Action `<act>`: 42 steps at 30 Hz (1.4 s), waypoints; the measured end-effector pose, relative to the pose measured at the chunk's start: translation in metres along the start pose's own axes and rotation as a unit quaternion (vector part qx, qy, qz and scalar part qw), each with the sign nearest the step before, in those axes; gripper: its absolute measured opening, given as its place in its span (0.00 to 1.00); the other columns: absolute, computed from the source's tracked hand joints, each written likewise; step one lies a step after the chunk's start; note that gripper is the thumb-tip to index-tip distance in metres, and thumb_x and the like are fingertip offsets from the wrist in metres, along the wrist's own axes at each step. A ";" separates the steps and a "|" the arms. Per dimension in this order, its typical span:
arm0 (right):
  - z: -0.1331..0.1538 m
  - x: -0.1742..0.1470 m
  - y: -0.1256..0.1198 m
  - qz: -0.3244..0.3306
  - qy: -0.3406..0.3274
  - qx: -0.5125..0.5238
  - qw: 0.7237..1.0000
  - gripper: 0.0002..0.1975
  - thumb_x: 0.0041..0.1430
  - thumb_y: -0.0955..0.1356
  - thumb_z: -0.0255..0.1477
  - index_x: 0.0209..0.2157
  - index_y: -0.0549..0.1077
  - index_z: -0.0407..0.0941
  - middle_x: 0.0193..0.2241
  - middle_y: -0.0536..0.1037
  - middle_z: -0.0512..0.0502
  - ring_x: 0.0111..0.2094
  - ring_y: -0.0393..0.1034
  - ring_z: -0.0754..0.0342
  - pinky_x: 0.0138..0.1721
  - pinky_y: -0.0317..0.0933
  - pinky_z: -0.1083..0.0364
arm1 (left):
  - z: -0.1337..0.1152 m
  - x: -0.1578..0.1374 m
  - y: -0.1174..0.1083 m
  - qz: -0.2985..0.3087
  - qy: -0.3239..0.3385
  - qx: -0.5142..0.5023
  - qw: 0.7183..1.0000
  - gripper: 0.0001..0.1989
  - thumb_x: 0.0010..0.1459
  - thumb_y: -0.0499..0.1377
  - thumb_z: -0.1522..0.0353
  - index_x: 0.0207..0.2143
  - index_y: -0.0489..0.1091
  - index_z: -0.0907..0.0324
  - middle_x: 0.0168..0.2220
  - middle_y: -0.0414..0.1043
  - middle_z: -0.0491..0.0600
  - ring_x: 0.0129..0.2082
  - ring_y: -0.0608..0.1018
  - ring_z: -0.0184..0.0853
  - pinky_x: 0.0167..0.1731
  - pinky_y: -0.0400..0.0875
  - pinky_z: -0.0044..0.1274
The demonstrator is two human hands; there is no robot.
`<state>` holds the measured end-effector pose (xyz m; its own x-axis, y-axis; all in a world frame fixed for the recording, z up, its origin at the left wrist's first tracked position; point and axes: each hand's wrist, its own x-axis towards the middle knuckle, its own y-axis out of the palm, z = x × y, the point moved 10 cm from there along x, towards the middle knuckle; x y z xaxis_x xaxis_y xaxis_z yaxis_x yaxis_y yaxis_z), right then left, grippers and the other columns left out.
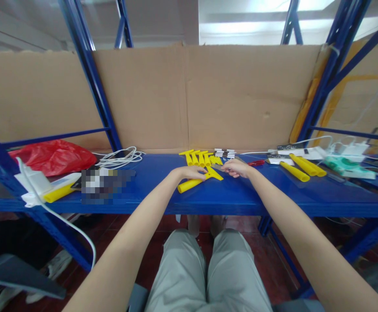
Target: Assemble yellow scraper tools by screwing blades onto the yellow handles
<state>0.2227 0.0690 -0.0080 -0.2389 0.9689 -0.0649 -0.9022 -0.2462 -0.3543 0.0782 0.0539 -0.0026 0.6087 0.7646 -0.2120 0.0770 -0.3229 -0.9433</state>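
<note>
My left hand (193,173) curls over a yellow T-shaped handle (189,185) lying at a slant on the blue shelf. The wide head of this handle points right, and its round grip end points left, toward me. Just to the right, my right hand (236,168) is closed in a pinch near that head. A thin greyish piece shows by its fingertips, too small to name. Behind both hands stands a row of several yellow T-shaped handles (202,159). Small yellow pieces (215,160) lie at the row's right end, with a stack of black-and-white strips (224,153) behind them.
A red tool (256,163) and loose yellow tubes (294,171) lie to the right, near a green-and-white item (348,167). On the left are a coiled white cable (122,157), a red plastic bag (55,157) and another yellow tube (59,193). Cardboard (208,95) walls the back.
</note>
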 end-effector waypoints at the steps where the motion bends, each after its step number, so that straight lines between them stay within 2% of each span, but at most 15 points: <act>1: -0.001 -0.001 0.004 0.020 0.010 -0.010 1.000 0.14 0.48 0.69 0.26 0.17 0.60 0.43 0.11 0.57 0.58 0.11 0.45 0.67 0.11 0.37 0.64 | 0.001 0.002 0.000 0.004 -0.004 0.006 1.000 0.33 0.53 0.51 0.60 0.62 0.58 0.58 0.63 0.58 0.50 0.58 0.68 0.41 0.53 0.63 0.25; 3: -0.003 -0.003 0.011 0.049 0.027 -0.031 0.998 0.15 0.49 0.69 0.27 0.17 0.59 0.43 0.11 0.57 0.58 0.11 0.45 0.67 0.11 0.37 0.65 | -0.001 0.005 -0.001 0.003 -0.004 0.027 1.000 0.32 0.53 0.52 0.61 0.61 0.59 0.57 0.63 0.59 0.50 0.58 0.67 0.41 0.54 0.62 0.26; 6: -0.006 -0.004 0.017 0.079 0.038 -0.054 0.995 0.15 0.49 0.70 0.28 0.17 0.61 0.43 0.11 0.57 0.58 0.11 0.45 0.68 0.11 0.37 0.65 | -0.009 0.007 -0.006 -0.034 0.000 0.051 0.998 0.29 0.51 0.55 0.64 0.57 0.64 0.57 0.61 0.62 0.50 0.59 0.66 0.41 0.57 0.58 0.27; 12: -0.009 -0.003 0.020 0.101 0.033 -0.077 0.991 0.16 0.51 0.71 0.34 0.19 0.64 0.42 0.12 0.60 0.57 0.10 0.45 0.68 0.10 0.36 0.64 | -0.020 -0.001 -0.010 -0.137 -0.046 0.051 0.988 0.21 0.54 0.55 0.61 0.47 0.72 0.60 0.49 0.74 0.54 0.48 0.75 0.44 0.46 0.69 0.29; 14: -0.012 -0.002 0.020 0.108 0.035 -0.067 0.991 0.17 0.52 0.71 0.35 0.19 0.64 0.42 0.12 0.59 0.57 0.10 0.45 0.68 0.10 0.36 0.64 | -0.023 -0.007 -0.012 -0.184 -0.058 0.070 0.979 0.21 0.54 0.55 0.59 0.47 0.72 0.59 0.48 0.75 0.54 0.48 0.75 0.46 0.46 0.69 0.30; 17: -0.015 0.000 0.019 0.118 0.039 -0.050 0.991 0.18 0.54 0.71 0.36 0.19 0.64 0.42 0.13 0.59 0.58 0.11 0.44 0.69 0.11 0.37 0.65 | -0.026 -0.014 -0.014 -0.223 -0.057 0.091 0.969 0.20 0.54 0.55 0.60 0.47 0.73 0.59 0.48 0.74 0.55 0.49 0.74 0.46 0.47 0.68 0.30; 21: -0.018 0.001 0.017 0.125 0.033 -0.033 0.991 0.17 0.54 0.71 0.37 0.20 0.65 0.42 0.13 0.59 0.58 0.11 0.44 0.69 0.11 0.36 0.64 | -0.025 -0.020 -0.016 -0.240 -0.065 0.126 0.960 0.19 0.55 0.54 0.63 0.47 0.72 0.61 0.48 0.74 0.56 0.49 0.74 0.46 0.48 0.68 0.31; 27: -0.015 -0.002 0.018 0.144 0.005 -0.040 0.989 0.15 0.49 0.74 0.37 0.25 0.71 0.39 0.16 0.65 0.55 0.12 0.46 0.69 0.11 0.36 0.64 | -0.024 -0.026 -0.019 -0.263 -0.087 0.128 0.952 0.20 0.57 0.52 0.68 0.51 0.66 0.63 0.51 0.72 0.58 0.50 0.74 0.45 0.49 0.67 0.32; 36: -0.013 0.001 0.015 0.122 -0.012 -0.026 0.992 0.16 0.47 0.74 0.37 0.21 0.69 0.41 0.12 0.60 0.57 0.12 0.45 0.68 0.12 0.37 0.64 | -0.021 -0.024 -0.018 -0.270 -0.073 0.098 0.955 0.21 0.58 0.52 0.70 0.54 0.65 0.60 0.55 0.68 0.56 0.56 0.69 0.44 0.54 0.64 0.32; 42: -0.010 0.000 0.015 0.123 -0.021 -0.025 0.992 0.17 0.47 0.74 0.38 0.20 0.68 0.41 0.11 0.59 0.57 0.11 0.45 0.68 0.12 0.38 0.63 | -0.015 -0.026 -0.019 -0.273 -0.088 0.092 0.953 0.21 0.57 0.52 0.70 0.54 0.66 0.58 0.56 0.68 0.55 0.55 0.70 0.44 0.53 0.65 0.32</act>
<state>0.2130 0.0653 -0.0226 -0.4655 0.8773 -0.1172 -0.7957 -0.4728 -0.3787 0.0732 0.0319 0.0245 0.3732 0.8779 0.3000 0.1950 0.2419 -0.9505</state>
